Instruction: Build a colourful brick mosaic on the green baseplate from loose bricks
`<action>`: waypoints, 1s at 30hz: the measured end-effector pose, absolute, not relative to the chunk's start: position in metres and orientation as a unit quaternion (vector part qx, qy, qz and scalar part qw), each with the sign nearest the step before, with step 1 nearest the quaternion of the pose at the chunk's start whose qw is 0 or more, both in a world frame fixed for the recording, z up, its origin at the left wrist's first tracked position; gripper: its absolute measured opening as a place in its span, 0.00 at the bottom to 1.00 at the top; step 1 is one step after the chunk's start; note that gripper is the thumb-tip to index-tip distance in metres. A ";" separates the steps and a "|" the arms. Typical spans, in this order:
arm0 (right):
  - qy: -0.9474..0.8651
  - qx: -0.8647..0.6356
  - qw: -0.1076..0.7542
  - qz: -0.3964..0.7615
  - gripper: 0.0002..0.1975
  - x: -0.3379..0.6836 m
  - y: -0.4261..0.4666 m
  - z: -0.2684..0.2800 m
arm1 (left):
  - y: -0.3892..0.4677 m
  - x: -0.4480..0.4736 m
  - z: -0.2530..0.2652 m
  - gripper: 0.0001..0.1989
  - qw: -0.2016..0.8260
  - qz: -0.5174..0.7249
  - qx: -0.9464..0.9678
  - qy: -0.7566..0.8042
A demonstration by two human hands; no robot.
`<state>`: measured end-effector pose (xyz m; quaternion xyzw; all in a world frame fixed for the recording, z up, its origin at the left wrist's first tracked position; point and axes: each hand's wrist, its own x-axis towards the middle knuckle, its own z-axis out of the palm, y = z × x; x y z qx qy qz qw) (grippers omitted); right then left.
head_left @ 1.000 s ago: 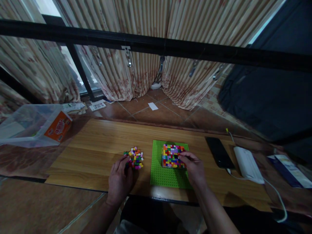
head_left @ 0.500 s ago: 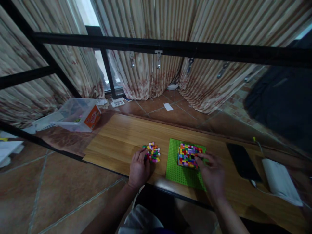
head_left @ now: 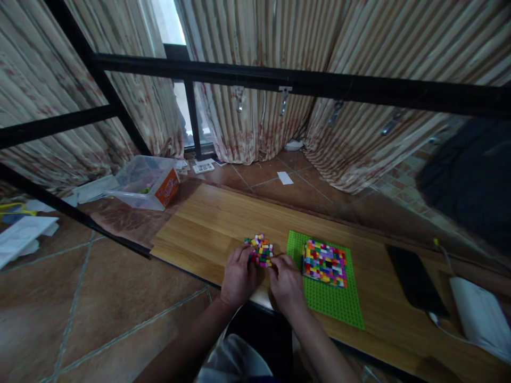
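Observation:
A small pile of loose coloured toy bricks (head_left: 262, 249) lies on the wooden table in front of me. My left hand (head_left: 239, 272) rests at the pile's left side, its fingers curled in at the bricks; whatever they hold is hidden. At the pile's right edge is my right hand (head_left: 286, 279), thumb and forefinger close together by the outer bricks, and I cannot see what is between them. To the right, a multicoloured brick block (head_left: 325, 263) stands on a green baseplate (head_left: 333, 306). A dark gap shows in its top layer.
A black phone (head_left: 417, 282) with a cable and a white power bank (head_left: 477, 314) lie on the table's right part. Beyond its left end stands a clear plastic bin (head_left: 138, 183) with an orange label. A black metal bar (head_left: 263, 72) crosses ahead, before striped curtains (head_left: 255, 32).
My right hand has left the brick block and moved left to the loose pile. My left hand stays by the pile. The whole view has shifted slightly.

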<state>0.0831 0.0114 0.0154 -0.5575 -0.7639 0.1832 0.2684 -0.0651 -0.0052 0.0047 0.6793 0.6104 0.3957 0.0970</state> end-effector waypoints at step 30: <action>-0.555 -0.641 0.479 0.227 0.12 0.209 0.007 0.052 | -0.006 -0.070 0.009 0.16 0.076 0.375 0.739 0.555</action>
